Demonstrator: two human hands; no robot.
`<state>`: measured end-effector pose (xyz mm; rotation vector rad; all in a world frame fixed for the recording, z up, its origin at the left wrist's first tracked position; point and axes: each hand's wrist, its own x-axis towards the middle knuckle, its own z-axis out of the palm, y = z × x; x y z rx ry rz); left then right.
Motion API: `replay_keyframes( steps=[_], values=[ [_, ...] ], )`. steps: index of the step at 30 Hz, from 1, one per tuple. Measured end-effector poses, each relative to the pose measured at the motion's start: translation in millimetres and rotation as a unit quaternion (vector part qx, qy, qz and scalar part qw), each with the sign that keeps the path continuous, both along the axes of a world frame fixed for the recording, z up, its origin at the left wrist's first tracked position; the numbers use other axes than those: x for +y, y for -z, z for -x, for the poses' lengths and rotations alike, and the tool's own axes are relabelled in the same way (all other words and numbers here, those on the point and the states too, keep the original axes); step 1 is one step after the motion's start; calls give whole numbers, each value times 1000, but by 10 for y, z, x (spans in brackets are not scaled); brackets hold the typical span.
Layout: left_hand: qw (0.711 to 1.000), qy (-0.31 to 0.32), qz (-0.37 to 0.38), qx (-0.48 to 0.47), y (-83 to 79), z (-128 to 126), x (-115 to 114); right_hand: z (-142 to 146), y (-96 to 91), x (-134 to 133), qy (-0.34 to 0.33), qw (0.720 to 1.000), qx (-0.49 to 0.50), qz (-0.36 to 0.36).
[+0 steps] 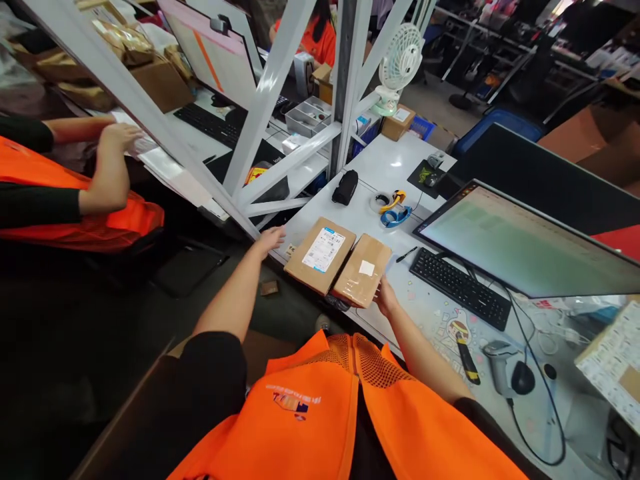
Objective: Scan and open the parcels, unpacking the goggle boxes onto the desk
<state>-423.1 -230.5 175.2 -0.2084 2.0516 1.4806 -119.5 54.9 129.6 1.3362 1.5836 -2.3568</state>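
Observation:
Two brown cardboard boxes are side by side at the desk's front edge. The left cardboard box point(314, 261) bears a white shipping label point(324, 249). On the right one, a taped cardboard box point(357, 283), there is a small blank white sticker point(367, 268). My left hand point(271, 241) is just left of the labelled box, fingers stretched out and holding nothing. My right hand point(385, 297) is against the right side of the taped box and grips it there; its fingertips are partly hidden by the box.
Beyond the boxes lie a black pouch point(345, 187) and tape dispensers point(395, 215). To the right are a keyboard point(460, 287), monitor point(530, 247), box cutter point(467, 360) and barcode scanner point(499, 367). A white metal frame point(265, 100) stands at left, with a co-worker's arm point(107, 173) past it.

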Motion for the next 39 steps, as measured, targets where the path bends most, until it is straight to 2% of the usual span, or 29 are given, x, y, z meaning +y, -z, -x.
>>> replay_keyframes(
  steps=[2,4,6,8,10,12,14,16,19,21,24,27,29,30,31,32,34,36,39],
  values=[
    [999,-23,-21,30,-10,-137,-346,-118,-115,5,28,1000,4,-1],
    [995,-64,-43,59,56,-454,-652,-147,-227,-57,23,999,27,4],
    [984,-149,-65,77,214,-908,-872,-92,-303,-154,8,999,49,9],
    [968,-237,-56,62,434,-1438,-1001,-13,-321,-219,4,997,70,15],
    [961,-274,-35,32,665,-1982,-1050,10,-281,-202,4,995,98,25],
    [962,-270,-30,0,858,-2493,-1018,-68,-195,-83,-4,990,130,50],
    [970,-236,-39,-31,984,-2934,-887,-250,-79,115,-10,983,161,87],
    [982,-174,-56,-56,1029,-3283,-646,-507,44,348,-16,976,178,124],
    [988,-87,-107,-72,968,-3629,-105,-977,207,666,-44,972,171,155],
    [979,-52,-176,-88,888,-3786,320,-1319,279,823,-71,972,162,157],
    [943,31,-295,-152,782,-4012,938,-1822,315,998,-121,967,156,162],
    [918,125,-318,-202,712,-4226,1403,-2264,275,1225,-165,966,135,144],
    [928,153,-279,-192,672,-4296,1593,-2539,221,1471,-170,981,80,45],
    [939,162,-249,-173,652,-4295,1657,-2683,192,1623,-156,986,35,-45],
    [951,170,-214,-147,632,-4268,1705,-2836,166,1787,-130,980,-20,-153],
    [960,182,-176,-121,611,-4218,1743,-2997,145,1954,-93,957,-81,-262],
    [966,221,-96,-89,571,-4070,1806,-3338,126,2254,-22,882,-205,-423],
    [958,272,-32,-81,528,-3900,1870,-3666,144,2458,6,824,-313,-473],
    [938,338,27,-71,442,-3673,2005,-4030,244,2541,-7,790,-412,-454]
  ],
)
